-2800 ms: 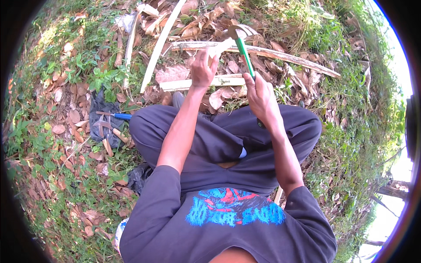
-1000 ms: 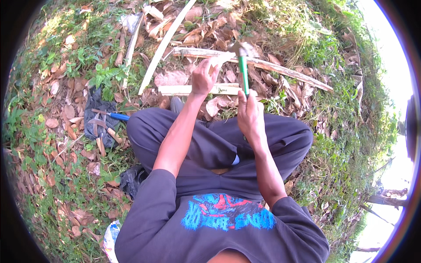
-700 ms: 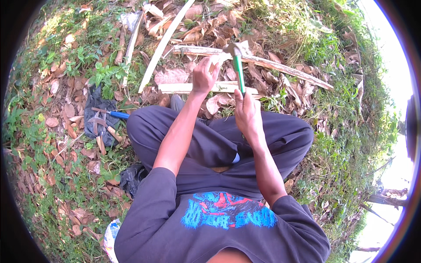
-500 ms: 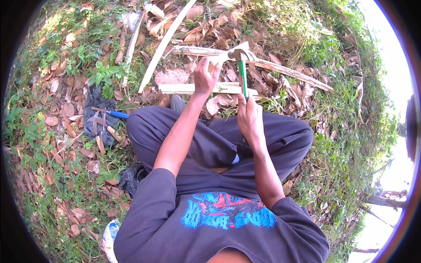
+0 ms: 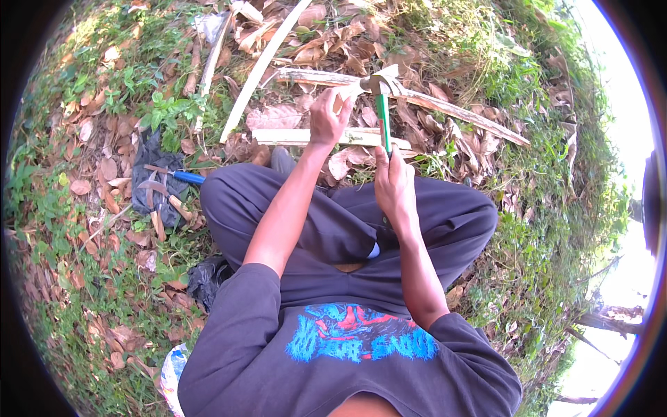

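My right hand (image 5: 396,182) is closed round the lower end of a claw hammer (image 5: 383,115), which has a green handle and a metal head. The hammer stands head away from me, beyond my crossed legs. Left of it, my left hand (image 5: 328,119) is closed on a pale, whitish strip of wood (image 5: 353,91). The strip slants up to the right and meets the hammer's head; whether they touch or only overlap I cannot tell. Just beyond my shins lies a flat pale wooden slat (image 5: 281,137), partly hidden behind my left forearm and hand.
A long weathered slat (image 5: 458,119) and a curved pale strip (image 5: 260,73) lie on dry leaves ahead. At left, a blue-handled tool (image 5: 186,177) and wooden-handled blades (image 5: 158,191) rest on a black plastic sheet (image 5: 147,149). A black bag (image 5: 205,283) sits by my left thigh.
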Available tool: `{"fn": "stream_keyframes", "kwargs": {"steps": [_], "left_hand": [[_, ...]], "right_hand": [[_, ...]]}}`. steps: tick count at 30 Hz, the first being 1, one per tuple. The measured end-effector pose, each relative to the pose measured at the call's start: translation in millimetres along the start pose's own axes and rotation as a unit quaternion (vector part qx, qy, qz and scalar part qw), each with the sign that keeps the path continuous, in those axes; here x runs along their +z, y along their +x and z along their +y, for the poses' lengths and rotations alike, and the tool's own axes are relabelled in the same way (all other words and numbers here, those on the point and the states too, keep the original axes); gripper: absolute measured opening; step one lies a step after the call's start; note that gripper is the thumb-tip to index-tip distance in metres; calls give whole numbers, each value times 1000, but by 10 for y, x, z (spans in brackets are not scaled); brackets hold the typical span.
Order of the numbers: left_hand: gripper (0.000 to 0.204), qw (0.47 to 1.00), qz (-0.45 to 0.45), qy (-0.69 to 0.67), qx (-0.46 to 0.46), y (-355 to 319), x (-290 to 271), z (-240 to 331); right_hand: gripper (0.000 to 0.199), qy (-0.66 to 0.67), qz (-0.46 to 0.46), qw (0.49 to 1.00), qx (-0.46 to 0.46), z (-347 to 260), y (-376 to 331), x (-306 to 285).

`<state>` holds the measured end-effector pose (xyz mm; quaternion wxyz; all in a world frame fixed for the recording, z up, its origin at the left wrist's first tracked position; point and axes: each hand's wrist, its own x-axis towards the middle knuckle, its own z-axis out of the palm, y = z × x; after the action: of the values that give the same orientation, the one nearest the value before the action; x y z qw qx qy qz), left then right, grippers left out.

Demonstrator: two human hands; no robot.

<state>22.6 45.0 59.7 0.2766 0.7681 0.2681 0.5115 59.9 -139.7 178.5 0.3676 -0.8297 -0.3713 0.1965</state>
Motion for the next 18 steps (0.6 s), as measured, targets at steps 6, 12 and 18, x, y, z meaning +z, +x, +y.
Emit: {"fn": "stream_keyframes", "kwargs": {"steps": [6,12,18], "left_hand": [[21,1000,16,10,22,4,-5,-4],[21,1000,-3,6,4,-29,-7,-15],[23,1000,-9,21,-12,-70,2,-46]], "right_hand": [[33,-37,26,998,-31,139,-6,117],[39,3,-2,1000,9,74,-17,105],[39,42,-22,998,30,67,-52,60]]}}
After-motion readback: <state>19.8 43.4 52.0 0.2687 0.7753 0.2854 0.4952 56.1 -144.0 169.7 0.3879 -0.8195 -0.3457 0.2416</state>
